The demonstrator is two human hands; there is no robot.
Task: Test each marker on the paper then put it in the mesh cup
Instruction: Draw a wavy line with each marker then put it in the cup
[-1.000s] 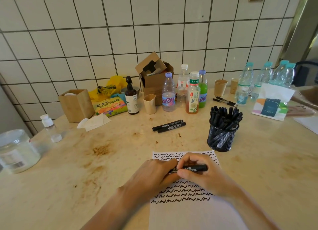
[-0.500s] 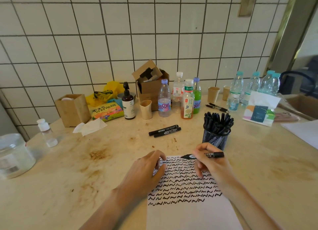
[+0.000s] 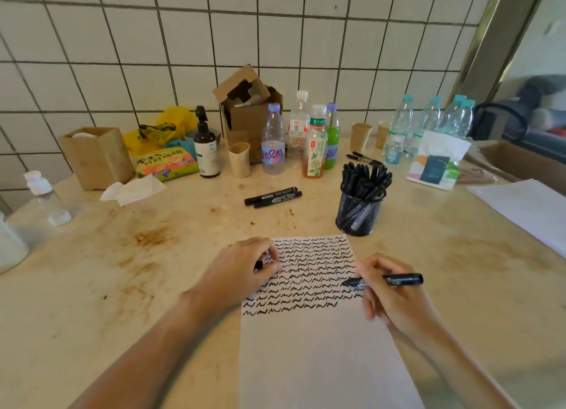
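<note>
A white paper (image 3: pixel 321 356) lies on the table in front of me, its upper part filled with rows of black squiggles. My right hand (image 3: pixel 395 298) grips an uncapped black marker (image 3: pixel 398 279), tip pointing left over the paper's right edge. My left hand (image 3: pixel 242 271) rests on the paper's left edge and pinches a small black cap (image 3: pixel 259 264) in its curled fingers. Behind the paper stands a black mesh cup (image 3: pixel 359 215) with several black markers in it. Two capped black markers (image 3: pixel 274 196) lie side by side further back.
Bottles (image 3: pixel 273 142), a cardboard box (image 3: pixel 248 114), paper cups (image 3: pixel 361 136), a pump bottle (image 3: pixel 205 145), a snack bag (image 3: pixel 165 163) and a wooden box (image 3: pixel 96 157) line the tiled wall. A tissue pack (image 3: pixel 435 163) and another white sheet (image 3: pixel 526 209) lie at the right.
My hands pulled apart, taking the cap off the marker. The right hand then swung the marker down to the paper's right edge; the left hand stays at the left edge with the cap.
</note>
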